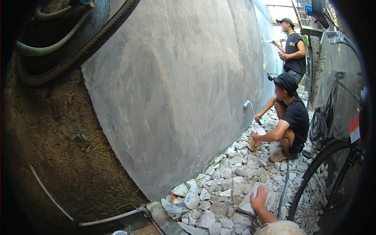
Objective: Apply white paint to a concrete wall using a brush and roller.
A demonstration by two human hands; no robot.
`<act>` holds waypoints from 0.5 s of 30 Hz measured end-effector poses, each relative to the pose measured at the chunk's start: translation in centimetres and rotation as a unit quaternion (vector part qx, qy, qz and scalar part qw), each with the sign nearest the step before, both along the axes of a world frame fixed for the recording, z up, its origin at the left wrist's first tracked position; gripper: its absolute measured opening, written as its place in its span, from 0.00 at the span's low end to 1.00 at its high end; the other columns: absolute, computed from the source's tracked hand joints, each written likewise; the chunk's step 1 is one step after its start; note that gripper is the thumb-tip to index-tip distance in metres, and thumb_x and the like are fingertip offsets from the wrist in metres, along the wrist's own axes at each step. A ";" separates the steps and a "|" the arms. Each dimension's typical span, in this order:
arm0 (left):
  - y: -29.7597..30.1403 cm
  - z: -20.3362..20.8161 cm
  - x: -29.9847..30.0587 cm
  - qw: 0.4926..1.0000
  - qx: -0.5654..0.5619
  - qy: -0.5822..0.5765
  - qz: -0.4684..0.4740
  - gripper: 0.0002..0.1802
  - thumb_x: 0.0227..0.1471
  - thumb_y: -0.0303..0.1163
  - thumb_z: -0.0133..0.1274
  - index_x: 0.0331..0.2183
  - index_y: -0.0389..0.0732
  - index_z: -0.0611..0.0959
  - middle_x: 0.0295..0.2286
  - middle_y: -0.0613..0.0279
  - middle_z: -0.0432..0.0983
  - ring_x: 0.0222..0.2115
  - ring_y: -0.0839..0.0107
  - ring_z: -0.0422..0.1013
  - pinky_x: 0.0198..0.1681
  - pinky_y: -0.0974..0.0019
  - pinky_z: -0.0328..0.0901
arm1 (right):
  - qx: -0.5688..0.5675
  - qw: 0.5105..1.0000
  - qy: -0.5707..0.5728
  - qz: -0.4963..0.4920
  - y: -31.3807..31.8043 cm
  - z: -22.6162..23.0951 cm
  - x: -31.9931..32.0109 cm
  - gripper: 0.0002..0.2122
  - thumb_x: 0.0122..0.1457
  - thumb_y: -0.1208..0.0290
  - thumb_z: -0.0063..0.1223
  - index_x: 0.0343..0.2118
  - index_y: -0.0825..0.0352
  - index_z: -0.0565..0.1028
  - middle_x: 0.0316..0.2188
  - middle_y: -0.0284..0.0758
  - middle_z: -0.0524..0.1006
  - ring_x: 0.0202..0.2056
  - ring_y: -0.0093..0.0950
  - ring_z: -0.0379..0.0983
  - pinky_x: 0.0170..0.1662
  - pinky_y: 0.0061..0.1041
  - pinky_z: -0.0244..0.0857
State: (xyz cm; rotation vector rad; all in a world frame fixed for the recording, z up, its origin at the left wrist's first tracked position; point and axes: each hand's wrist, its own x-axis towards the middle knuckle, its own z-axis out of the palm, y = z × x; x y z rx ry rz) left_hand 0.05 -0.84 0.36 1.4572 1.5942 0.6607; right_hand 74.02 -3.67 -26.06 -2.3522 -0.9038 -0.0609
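Note:
My right hand (259, 199) rests on a large pale stone (245, 204) at the lower right, fingers stretched out, gripping nothing. Its forearm comes up from the lower edge beside a beige cloth-covered shape (280, 228). My left hand does not show. Among the stones to the left of my hand lies a tool with a red handle (172, 195), perhaps a brush. A blue-grey hose (283, 192) runs just to the right of my hand. In front rises a tall grey wall (176, 98) with streaky patches.
A crouching person (291, 117) holds a paint roller (246, 104) at the wall and a tub (254, 137). Behind, another person (293, 51) stands working. Bicycles (325, 168) line the right. Loose stones (235, 184) cover the ground; a tyre (78, 55) hangs upper left; a pipe (111, 217) crosses lower left.

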 end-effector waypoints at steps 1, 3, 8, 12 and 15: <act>0.0 0.0 0.0 1.000 0.002 0.008 -0.002 0.38 0.38 0.26 0.83 0.53 0.38 0.84 0.45 0.61 0.86 0.44 0.68 0.80 0.49 0.59 0.77 | -0.002 1.000 0.001 -0.005 0.0 0.0 0.0 0.35 0.68 0.55 0.51 0.72 0.71 0.63 0.77 0.45 0.57 0.79 0.45 0.45 0.80 0.52 0.32; 0.1 -0.3 -0.3 1.000 0.000 -0.004 -0.001 0.38 0.39 0.26 0.83 0.53 0.38 0.84 0.45 0.61 0.86 0.44 0.68 0.80 0.49 0.59 0.77 | -0.002 1.000 0.003 -0.001 0.0 0.1 0.0 0.35 0.68 0.55 0.51 0.72 0.71 0.63 0.77 0.45 0.57 0.79 0.45 0.45 0.80 0.52 0.32; 0.6 -2.6 -1.5 1.000 0.026 -0.013 -0.007 0.37 0.39 0.26 0.82 0.53 0.38 0.84 0.44 0.62 0.86 0.43 0.68 0.80 0.48 0.59 0.77 | -0.001 1.000 0.004 -0.003 0.0 0.2 -0.1 0.35 0.68 0.55 0.51 0.72 0.71 0.63 0.78 0.45 0.57 0.79 0.44 0.45 0.80 0.51 0.32; 0.8 -3.5 -2.3 0.998 0.061 0.019 -0.027 0.37 0.39 0.26 0.82 0.53 0.39 0.85 0.44 0.62 0.86 0.42 0.68 0.80 0.45 0.60 0.78 | -0.002 1.000 0.003 -0.002 0.0 0.2 -0.2 0.34 0.68 0.55 0.51 0.72 0.71 0.64 0.78 0.45 0.57 0.79 0.44 0.45 0.80 0.51 0.32; 0.8 -3.3 -2.3 0.995 0.080 0.038 -0.039 0.36 0.40 0.26 0.82 0.52 0.39 0.85 0.44 0.62 0.85 0.42 0.69 0.80 0.44 0.60 0.78 | -0.002 1.000 0.003 -0.002 0.0 0.3 -0.2 0.34 0.68 0.55 0.51 0.72 0.71 0.64 0.78 0.45 0.57 0.79 0.44 0.45 0.80 0.52 0.32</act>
